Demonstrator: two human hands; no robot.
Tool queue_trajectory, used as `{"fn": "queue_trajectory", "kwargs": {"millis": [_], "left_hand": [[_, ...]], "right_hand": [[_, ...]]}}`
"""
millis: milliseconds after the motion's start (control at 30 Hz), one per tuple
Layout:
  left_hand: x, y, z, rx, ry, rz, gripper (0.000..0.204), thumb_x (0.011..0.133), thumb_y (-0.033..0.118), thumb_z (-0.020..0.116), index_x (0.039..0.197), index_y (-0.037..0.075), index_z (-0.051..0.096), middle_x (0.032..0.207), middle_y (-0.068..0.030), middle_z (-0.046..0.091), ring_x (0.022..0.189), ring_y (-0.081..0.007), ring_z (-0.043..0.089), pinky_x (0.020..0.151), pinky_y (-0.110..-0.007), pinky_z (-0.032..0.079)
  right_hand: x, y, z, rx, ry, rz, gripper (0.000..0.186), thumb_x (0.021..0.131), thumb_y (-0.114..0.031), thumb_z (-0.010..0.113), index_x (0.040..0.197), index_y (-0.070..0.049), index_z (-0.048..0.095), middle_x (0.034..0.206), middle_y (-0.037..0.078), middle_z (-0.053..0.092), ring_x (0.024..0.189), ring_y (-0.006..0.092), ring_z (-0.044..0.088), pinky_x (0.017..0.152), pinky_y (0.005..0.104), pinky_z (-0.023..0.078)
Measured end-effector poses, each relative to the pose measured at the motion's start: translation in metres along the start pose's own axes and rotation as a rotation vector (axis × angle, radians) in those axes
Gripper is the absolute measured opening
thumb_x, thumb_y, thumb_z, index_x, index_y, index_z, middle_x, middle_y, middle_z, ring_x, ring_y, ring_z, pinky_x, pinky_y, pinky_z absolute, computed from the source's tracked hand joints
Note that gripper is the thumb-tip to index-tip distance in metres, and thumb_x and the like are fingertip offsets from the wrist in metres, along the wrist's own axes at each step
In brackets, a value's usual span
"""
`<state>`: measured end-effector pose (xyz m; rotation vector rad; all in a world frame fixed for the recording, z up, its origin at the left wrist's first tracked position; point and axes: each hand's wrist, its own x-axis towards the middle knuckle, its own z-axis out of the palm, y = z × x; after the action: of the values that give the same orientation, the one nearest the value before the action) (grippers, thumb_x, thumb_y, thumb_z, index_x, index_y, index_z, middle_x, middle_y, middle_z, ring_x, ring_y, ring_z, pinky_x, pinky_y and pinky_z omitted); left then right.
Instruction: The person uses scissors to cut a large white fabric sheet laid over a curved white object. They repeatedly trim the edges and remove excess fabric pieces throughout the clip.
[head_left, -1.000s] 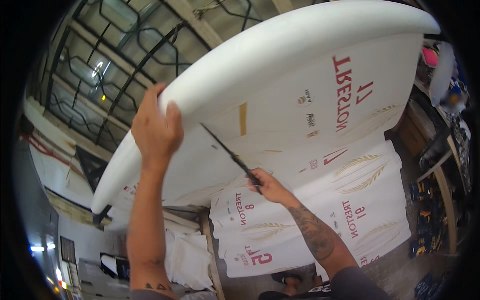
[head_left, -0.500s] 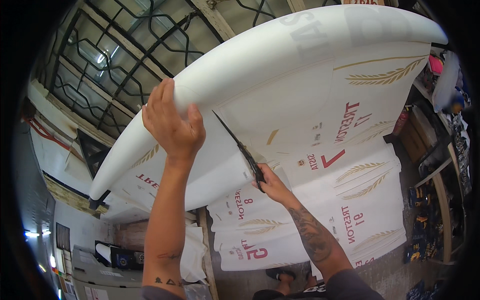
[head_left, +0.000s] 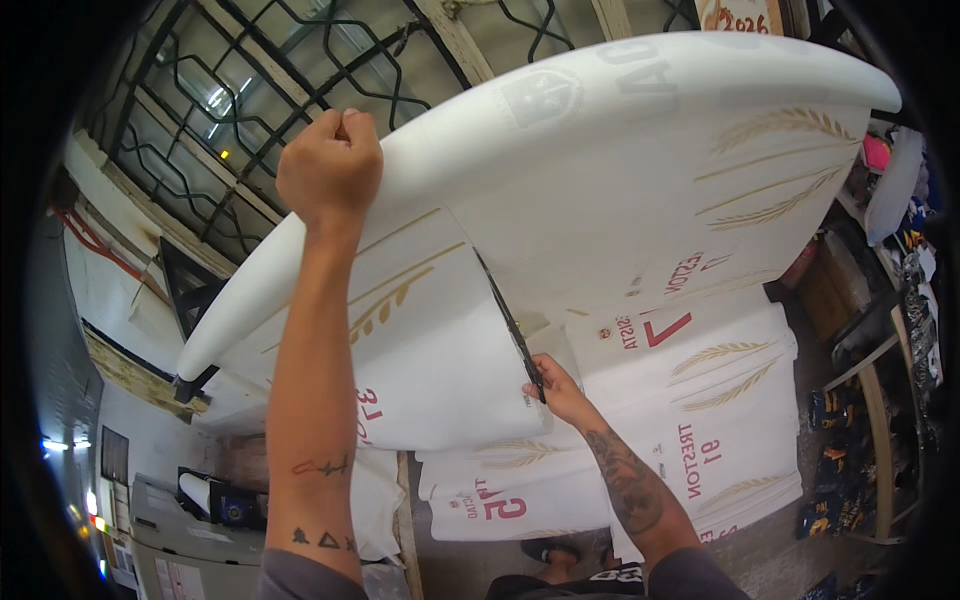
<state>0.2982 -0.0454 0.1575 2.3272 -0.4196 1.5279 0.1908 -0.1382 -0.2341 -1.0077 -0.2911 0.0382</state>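
A long white roll [head_left: 450, 130] of printed sheet stretches across the upper view. From it hangs a white sheet [head_left: 600, 240] with gold wheat-ear prints and red lettering. At the roll's far left side, my left hand [head_left: 333, 168] is closed in a fist; whatever its curled fingers hold is hidden. My right hand [head_left: 558, 390] grips black-handled scissors [head_left: 508, 318] low in front of the roll. Their long, narrow blades point up and left along the edge of a left-hand panel [head_left: 440, 360] of the sheet. The blades look nearly together.
More printed sheet [head_left: 700, 400] drapes below, down to the grey floor [head_left: 470, 560]. Behind the roll stands a window with a black metal grille [head_left: 240, 130]. Shelves with dark packed items [head_left: 835, 440] line the right. A grey cabinet [head_left: 190, 530] stands at lower left.
My left hand went from flat on the roll to a fist, higher up. The roll's print has shifted and more wheat prints show. My right hand and scissors moved slightly down and right.
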Motion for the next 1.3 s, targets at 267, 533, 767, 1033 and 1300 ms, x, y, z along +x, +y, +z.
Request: {"fn": "queue_trajectory", "kwargs": {"millis": [267, 533, 767, 1033, 1300], "left_hand": [[-0.077, -0.017, -0.006, -0.016, 0.098, 0.372, 0.035, 0.084, 0.028, 0.064, 0.114, 0.009, 0.063, 0.117, -0.0079, 0.064, 0.113, -0.026, 0.06, 0.098, -0.045, 0.036], [-0.044, -0.025, 0.014, 0.086, -0.092, 0.312, 0.052, 0.087, 0.051, 0.058, 0.11, 0.005, 0.069, 0.109, -0.0134, 0.069, 0.103, -0.0318, 0.066, 0.089, -0.043, 0.048], [0.023, -0.012, 0.001, -0.013, 0.018, 0.24, 0.032, 0.085, 0.031, 0.063, 0.065, 0.006, 0.07, 0.064, -0.016, 0.066, 0.071, -0.0354, 0.068, 0.062, -0.039, 0.05], [-0.071, -0.003, 0.016, 0.111, 0.248, 0.428, 0.047, 0.085, 0.038, 0.063, 0.119, 0.005, 0.066, 0.114, -0.0097, 0.068, 0.11, -0.0278, 0.062, 0.097, -0.049, 0.042], [-0.041, -0.015, 0.029, 0.064, -0.049, 0.312, 0.052, 0.081, 0.048, 0.065, 0.108, 0.005, 0.074, 0.097, -0.0126, 0.074, 0.101, -0.0295, 0.068, 0.093, -0.043, 0.049]], "right_hand": [[0.009, -0.015, 0.003, -0.203, 0.033, 0.077, 0.041, 0.094, -0.008, 0.071, 0.129, -0.004, 0.049, 0.105, -0.001, 0.053, 0.096, 0.0079, 0.05, 0.086, 0.0239, 0.045], [0.023, -0.03, 0.0, -0.155, 0.015, -0.04, 0.04, 0.093, -0.006, 0.069, 0.129, -0.006, 0.05, 0.113, -0.002, 0.055, 0.103, 0.0081, 0.05, 0.092, 0.0243, 0.042], [-0.015, 0.006, 0.002, -0.082, 0.12, -0.003, 0.037, 0.09, -0.001, 0.07, 0.123, -0.006, 0.052, 0.108, -0.002, 0.058, 0.101, 0.0079, 0.052, 0.092, 0.0244, 0.042], [-0.03, 0.016, -0.022, -0.071, 0.053, 0.121, 0.039, 0.087, 0.001, 0.069, 0.121, -0.008, 0.052, 0.095, -0.005, 0.048, 0.09, 0.0075, 0.047, 0.088, 0.0229, 0.041], [-0.004, 0.013, -0.015, -0.092, 0.076, 0.037, 0.036, 0.09, 0.001, 0.066, 0.123, -0.007, 0.052, 0.1, -0.004, 0.048, 0.094, 0.0063, 0.048, 0.09, 0.0215, 0.044]]}}
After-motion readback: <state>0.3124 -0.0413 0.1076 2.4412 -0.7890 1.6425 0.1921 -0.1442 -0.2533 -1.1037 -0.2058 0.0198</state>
